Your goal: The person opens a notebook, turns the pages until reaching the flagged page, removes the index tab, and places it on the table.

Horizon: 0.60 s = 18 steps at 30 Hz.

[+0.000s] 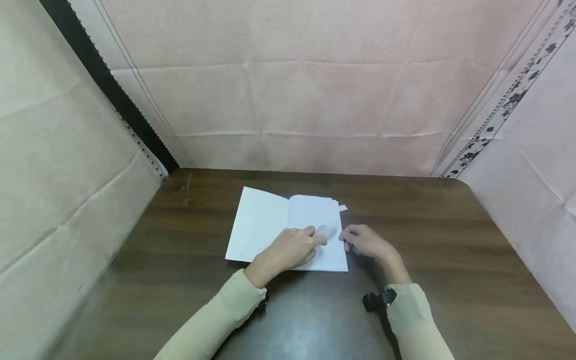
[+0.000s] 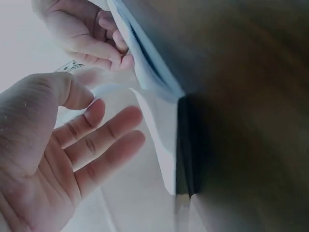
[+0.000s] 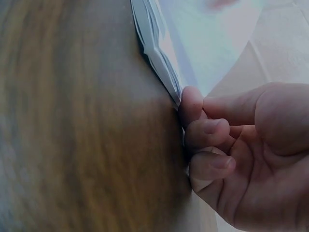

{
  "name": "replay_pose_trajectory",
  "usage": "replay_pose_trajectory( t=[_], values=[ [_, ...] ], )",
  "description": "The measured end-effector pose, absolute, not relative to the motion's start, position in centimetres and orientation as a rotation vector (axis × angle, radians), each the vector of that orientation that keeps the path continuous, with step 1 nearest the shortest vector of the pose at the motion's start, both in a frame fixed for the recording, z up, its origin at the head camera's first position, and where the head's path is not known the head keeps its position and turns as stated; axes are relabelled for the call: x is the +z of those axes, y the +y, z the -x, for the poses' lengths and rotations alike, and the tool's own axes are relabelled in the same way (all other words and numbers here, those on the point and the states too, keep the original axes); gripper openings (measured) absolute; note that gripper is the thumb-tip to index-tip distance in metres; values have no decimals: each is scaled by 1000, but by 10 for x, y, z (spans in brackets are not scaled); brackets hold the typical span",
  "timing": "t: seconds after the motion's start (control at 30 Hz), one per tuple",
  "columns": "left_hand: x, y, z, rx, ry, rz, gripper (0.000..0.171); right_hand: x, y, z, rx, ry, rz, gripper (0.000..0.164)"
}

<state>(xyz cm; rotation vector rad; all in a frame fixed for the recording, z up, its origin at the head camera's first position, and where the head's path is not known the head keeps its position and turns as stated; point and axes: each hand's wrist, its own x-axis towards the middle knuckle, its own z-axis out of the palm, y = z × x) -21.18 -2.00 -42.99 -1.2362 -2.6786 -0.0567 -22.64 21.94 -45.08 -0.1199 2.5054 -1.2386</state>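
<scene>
An open notebook [image 1: 258,220] with white pages lies on the table, and its right page [image 1: 310,210] bears faint ruled lines. My left hand [image 1: 290,248] reaches over the right page. In the left wrist view its thumb and index finger pinch a thin, curved white page [image 2: 157,128], while the other fingers spread loosely. A pale grey oval patch [image 1: 326,231] shows beside the left fingertips. My right hand [image 1: 366,241] is at the notebook's right edge, thumb and index finger pinching the edge of the pages [image 3: 166,63], other fingers curled.
The notebook lies on a brown wood-grain table [image 1: 180,290]. A small pale tab [image 1: 343,208] sticks out from its right edge. Light cloth [image 1: 279,115] hangs behind the table and at both sides. A dark wrist device [image 1: 379,299] sits at the right cuff.
</scene>
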Motion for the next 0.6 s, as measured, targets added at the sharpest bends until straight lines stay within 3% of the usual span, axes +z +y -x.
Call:
replay_pose_trajectory(
  t=[0.1,0.33,0.6],
  values=[
    [-423,-20,213,7,-2689,1176,19,-450,220,228,-1234,2501,126,20],
    [-411,-27,214,-7,-2556,965,12,-453,221,230,-1234,2503,135,21],
    [-396,-38,212,-245,-2449,755,22,-452,222,230,-1203,2518,124,21]
  ],
)
